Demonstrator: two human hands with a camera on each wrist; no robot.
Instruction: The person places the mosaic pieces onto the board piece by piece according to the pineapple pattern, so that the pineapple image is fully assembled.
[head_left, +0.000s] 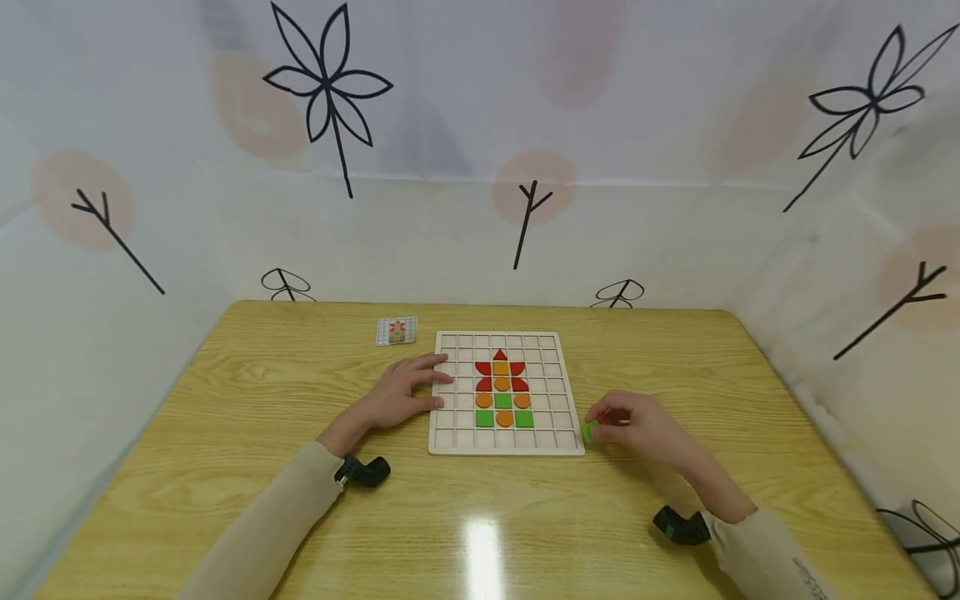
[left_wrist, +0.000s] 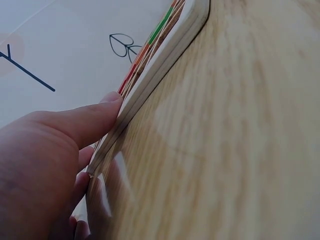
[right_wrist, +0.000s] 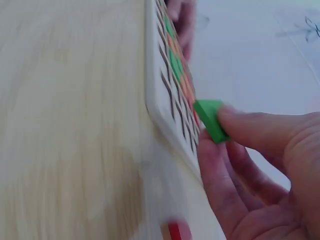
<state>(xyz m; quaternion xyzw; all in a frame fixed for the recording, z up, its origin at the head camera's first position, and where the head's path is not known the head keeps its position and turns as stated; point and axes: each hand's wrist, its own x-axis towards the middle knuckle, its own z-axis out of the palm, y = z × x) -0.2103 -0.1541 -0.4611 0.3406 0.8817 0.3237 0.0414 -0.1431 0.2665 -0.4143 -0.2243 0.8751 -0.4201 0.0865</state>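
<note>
A white gridded board (head_left: 455,444) lies on the table, with red, orange and green pieces set in its middle cells. My left hand (head_left: 397,392) rests at the board's left side, fingers spread over the edge; in the left wrist view the thumb (left_wrist: 97,117) touches the rim. Just off the board's lower right side, my right hand (head_left: 637,423) pinches a green block (right_wrist: 212,120) between thumb and fingers. It looks three-cornered in the right wrist view. A blurred red piece (right_wrist: 176,230) shows below that hand.
A small card (head_left: 396,331) printed with a similar coloured pattern lies behind the board, to the left. The wooden table (head_left: 420,517) ends at a patterned cloth backdrop (head_left: 420,242) behind and at the sides.
</note>
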